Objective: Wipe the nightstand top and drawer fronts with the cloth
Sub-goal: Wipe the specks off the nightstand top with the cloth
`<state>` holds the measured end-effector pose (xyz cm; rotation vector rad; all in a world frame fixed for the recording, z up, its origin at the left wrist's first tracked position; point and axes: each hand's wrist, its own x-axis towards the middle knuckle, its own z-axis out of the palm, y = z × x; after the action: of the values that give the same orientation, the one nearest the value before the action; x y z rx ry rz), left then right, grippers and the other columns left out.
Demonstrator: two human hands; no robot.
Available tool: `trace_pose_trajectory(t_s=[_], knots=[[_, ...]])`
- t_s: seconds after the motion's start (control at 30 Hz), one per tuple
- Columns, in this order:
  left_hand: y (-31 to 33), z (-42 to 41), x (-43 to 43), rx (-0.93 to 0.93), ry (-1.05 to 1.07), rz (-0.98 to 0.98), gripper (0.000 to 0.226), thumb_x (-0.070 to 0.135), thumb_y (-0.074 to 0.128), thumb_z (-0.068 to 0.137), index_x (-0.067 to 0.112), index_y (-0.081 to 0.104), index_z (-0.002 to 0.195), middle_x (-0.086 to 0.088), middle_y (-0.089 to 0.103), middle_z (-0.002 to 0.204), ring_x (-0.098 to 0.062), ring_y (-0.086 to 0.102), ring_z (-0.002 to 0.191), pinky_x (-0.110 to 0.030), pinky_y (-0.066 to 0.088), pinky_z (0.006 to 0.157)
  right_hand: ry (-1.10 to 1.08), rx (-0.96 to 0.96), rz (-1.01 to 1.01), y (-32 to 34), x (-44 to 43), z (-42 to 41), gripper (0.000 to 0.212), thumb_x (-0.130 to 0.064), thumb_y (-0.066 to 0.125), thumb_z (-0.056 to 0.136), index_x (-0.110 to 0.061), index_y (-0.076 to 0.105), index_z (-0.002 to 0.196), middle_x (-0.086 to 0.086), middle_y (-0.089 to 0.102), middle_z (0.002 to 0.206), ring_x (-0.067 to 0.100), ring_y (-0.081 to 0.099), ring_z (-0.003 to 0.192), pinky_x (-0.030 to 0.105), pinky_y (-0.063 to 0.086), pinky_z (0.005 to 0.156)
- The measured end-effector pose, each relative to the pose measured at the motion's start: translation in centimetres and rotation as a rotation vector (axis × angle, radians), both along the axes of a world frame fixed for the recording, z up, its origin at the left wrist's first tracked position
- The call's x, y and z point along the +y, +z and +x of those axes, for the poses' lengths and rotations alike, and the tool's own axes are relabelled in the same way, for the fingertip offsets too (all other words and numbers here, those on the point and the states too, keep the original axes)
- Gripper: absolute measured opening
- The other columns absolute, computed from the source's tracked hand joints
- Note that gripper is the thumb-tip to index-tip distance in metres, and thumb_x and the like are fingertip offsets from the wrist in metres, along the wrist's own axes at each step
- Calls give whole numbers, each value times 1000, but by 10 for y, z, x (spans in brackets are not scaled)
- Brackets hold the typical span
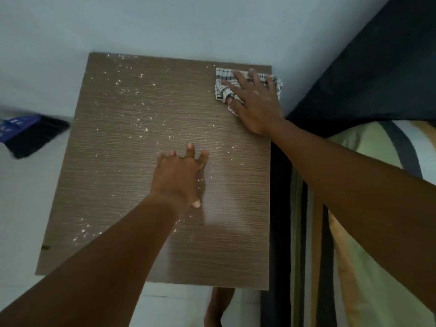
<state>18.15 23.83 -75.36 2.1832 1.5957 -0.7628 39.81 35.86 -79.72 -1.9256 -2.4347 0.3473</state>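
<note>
Firstly, right fingers: they are spread wide and lie flat on the cloth, pressing it down; they point to the far wall.
Right hand: palm down at the far right corner of the top, the arm coming in from the right over the bed edge.
Cloth: white with dark checks, crumpled under the right hand. It sits in the far right corner of the nightstand top. Its long axis runs left to right, along the far edge, and its right end hangs a little over the side edge.
Left fingers: they are open and a little spread, holding nothing, pointing to the far edge; the tips seem to touch the wood, the thumb points back toward the person.
Left hand: near the middle of the top, well apart from the cloth.
Nightstand top: brown wood grain with lines going left to right; its long axis goes from the person to the wall.
Crumbs: many small pale specks, mostly on the far and left parts of the top.
Drawer fronts: cannot be seen from this view.
Bed: just beside the nightstand on the right, with striped bedding.
Brush: dark, blurred, on the floor to the left.
Foot: bare, below the near edge.
</note>
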Motion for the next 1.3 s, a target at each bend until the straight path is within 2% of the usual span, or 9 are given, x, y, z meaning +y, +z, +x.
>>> trace_pose_trajectory(t_s=[0.17, 0.27, 0.47, 0.63, 0.77, 0.97, 1.07, 1.17, 1.3], knots=[[-8, 5, 58, 8, -5, 22, 129, 52, 87, 64, 33, 3, 160, -6, 5, 168, -42, 28, 147, -54, 22, 119, 103, 0, -25, -19, -30, -7, 53, -54, 19, 106, -44, 19, 158, -7, 11, 170, 29, 3, 158, 56, -5, 125], [-16, 7, 94, -52, 46, 25, 123, 52, 86, 66, 31, 10, 160, -4, 12, 167, -39, 28, 147, -64, 15, 118, 164, -2, -47, -30, -65, -9, 52, -53, 19, 106, -44, 21, 158, -8, 14, 170, 29, 5, 158, 56, -1, 125], [-25, -16, 128, -151, 35, 292, 63, 51, 62, 91, 24, 42, 144, -1, 51, 145, -30, 40, 140, -72, 2, 114, 230, -3, -19, -47, -100, -1, 50, -47, 30, 106, -42, 29, 156, -7, 25, 167, 33, 18, 155, 58, 7, 123], [-36, -17, 145, -47, -11, 132, 54, 58, 55, 92, 32, 52, 139, 1, 55, 145, -31, 48, 135, -67, -2, 116, 209, 115, 51, -61, -105, 1, 51, -28, 35, 103, -27, 40, 154, 1, 42, 159, 37, 34, 149, 58, 17, 122], [-49, -23, 135, 37, 23, 4, 56, 58, 60, 90, 32, 55, 140, -1, 49, 150, -33, 40, 141, -65, -2, 117, 186, 340, 42, -81, -147, -21, 54, 4, 61, 93, -14, 56, 144, 10, 54, 150, 35, 50, 139, 56, 38, 116], [-77, -15, 105, 120, 40, -17, 61, 55, 66, 87, 27, 56, 141, -4, 55, 144, -33, 44, 138, -67, -3, 115, 37, 544, -5, -66, -192, -37, 50, 3, 57, 95, -18, 58, 141, -1, 64, 139, 13, 68, 111, 34, 58, 95], [-90, -20, 64, 121, 13, -19, 58, 52, 69, 85, 23, 60, 135, -6, 61, 136, -33, 51, 132, -65, 9, 116, -201, 687, -19, -49, -202, -52, 43, -1, 50, 100, -20, 60, 138, -9, 70, 117, -6, 61, 87, 2, 46, 78], [-83, -32, 16, 36, -2, -72, 54, 48, 78, 78, 28, 67, 127, -2, 66, 126, -30, 60, 119, -44, 44, 106, -367, 723, 4, -35, -200, -54, 31, -11, 47, 104, -22, 69, 122, -21, 64, 87, 0, 60, 73, 15, 46, 64], [-70, -57, -63, -108, 67, -236, 52, 37, 86, 73, 30, 71, 122, 5, 71, 121, -23, 66, 111, -38, 51, 98, -498, 691, -73, -28, -223, -55, 24, -23, 47, 106, -28, 60, 86, -6, 58, 65, 12, 56, 58, 29, 42, 57]])
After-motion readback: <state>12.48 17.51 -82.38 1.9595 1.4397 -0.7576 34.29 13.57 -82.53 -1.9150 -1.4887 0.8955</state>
